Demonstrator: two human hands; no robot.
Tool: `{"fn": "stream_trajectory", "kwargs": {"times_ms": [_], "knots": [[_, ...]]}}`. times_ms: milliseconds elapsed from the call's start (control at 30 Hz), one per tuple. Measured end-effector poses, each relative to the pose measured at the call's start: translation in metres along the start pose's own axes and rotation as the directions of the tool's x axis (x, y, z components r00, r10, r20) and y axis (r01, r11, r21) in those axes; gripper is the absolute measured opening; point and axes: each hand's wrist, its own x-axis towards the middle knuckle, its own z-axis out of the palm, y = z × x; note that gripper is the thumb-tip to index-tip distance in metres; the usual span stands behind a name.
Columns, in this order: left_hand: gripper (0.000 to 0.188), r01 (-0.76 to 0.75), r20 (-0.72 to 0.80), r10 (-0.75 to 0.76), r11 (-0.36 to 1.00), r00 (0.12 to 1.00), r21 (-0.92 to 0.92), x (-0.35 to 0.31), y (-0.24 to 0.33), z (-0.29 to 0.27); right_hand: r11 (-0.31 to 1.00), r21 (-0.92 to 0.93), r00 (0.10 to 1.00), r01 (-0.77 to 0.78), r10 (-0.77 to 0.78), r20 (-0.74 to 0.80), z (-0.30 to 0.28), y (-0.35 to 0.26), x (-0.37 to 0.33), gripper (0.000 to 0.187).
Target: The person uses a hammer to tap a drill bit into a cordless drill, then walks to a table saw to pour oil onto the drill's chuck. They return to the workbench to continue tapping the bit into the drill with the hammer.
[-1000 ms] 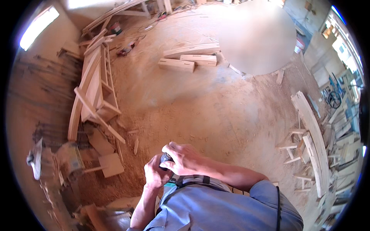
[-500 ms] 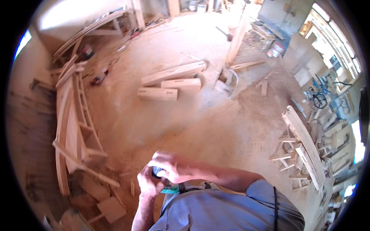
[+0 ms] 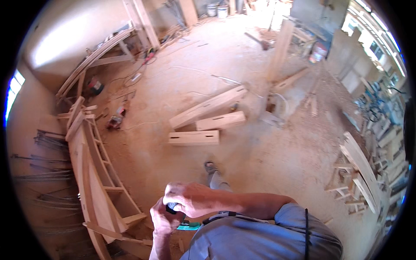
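In front of my waist both hands are close together around a small dark, rounded thing [image 3: 172, 207], mostly hidden by the fingers, so its kind is unclear. My left hand [image 3: 161, 220] is closed on it from the left and below. My right hand [image 3: 185, 200] reaches across from the right and is closed over its top. Just below the hands, by my shirt, a bright teal-green piece [image 3: 189, 225] shows; whether it joins the dark thing I cannot tell. My shoe [image 3: 210, 165] stands on the dusty floor ahead.
Three slotted wooden beams [image 3: 194, 138] lie on the floor ahead. A long wooden frame [image 3: 104, 173] runs along the left, near a red power tool [image 3: 116, 120]. Long planks [image 3: 362, 167] rest at the right beside piled wood. Buckets [image 3: 222, 11] stand at the back.
My view has shifted forward, so the beams appear nearer and my shoe and lower leg have come into sight. Both hands stay closed together around the dark thing.
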Motion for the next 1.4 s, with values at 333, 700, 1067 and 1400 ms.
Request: {"fn": "stream_trajectory", "kwargs": {"times_ms": [333,700,1067,1400], "knots": [[0.036,0.030,-0.059,-0.012,0.952,0.998,0.306,0.208,0.010,-0.098,0.979,0.203,0.983,0.016,-0.052,0.174,-0.082,0.100,0.220,0.024],[0.037,0.152,-0.195,-0.106,0.959,0.975,0.239,0.364,-0.064,-0.190,0.922,0.074,0.876,-0.379,0.332,0.351,-0.066,0.193,0.413,0.018],[0.033,0.069,-0.091,-0.055,0.987,0.994,0.149,0.522,-0.191,-0.361,0.919,-0.025,0.853,-0.394,0.376,0.362,0.007,0.268,0.634,0.031],[0.035,0.041,-0.121,-0.029,0.995,0.992,0.096,0.601,-0.240,-0.438,0.969,0.035,0.936,-0.244,0.225,0.272,0.034,0.317,0.741,0.034]]}}
